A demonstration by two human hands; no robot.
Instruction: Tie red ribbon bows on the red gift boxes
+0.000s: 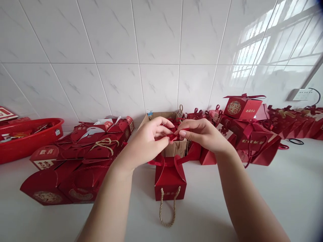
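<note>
In the head view, my left hand (152,136) and my right hand (203,132) meet over the middle of the counter, above a small red gift box. Both pinch a piece of red ribbon (172,137) between thumb and fingertips; part of it is hidden by the fingers. Just below stands the red gift box (170,178), upright, its curved top flaps drawn together. A twisted gold rope handle (167,223) hangs down its front onto the white surface. Behind my hands is a cardboard box (174,149) with red ribbon pieces inside.
Several red gift boxes (85,134) stand in rows at left, beside a red plastic basin (30,137). More boxes with ribbon bows (252,134) are stacked at right. A black ring (296,142) lies on the white counter (207,195). A tiled wall (158,40) rises behind.
</note>
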